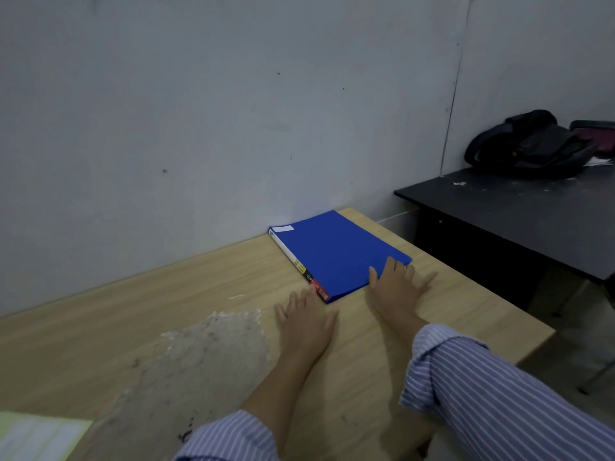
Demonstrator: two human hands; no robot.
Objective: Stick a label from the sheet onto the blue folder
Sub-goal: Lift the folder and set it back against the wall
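A blue folder lies flat on the wooden table near the wall, spine toward the left. A small white label sits on its far left corner. My right hand rests flat with fingers spread, its fingertips on the folder's near right corner. Flat on the table lies my left hand, fingers apart, its fingertips touching the folder's near spine end. Neither hand holds anything. The yellow label sheet lies at the table's near left corner, partly cut off by the frame.
A worn, peeled patch marks the tabletop left of my left arm. A dark desk stands to the right with a black bag on it. A grey wall runs along the table's far edge.
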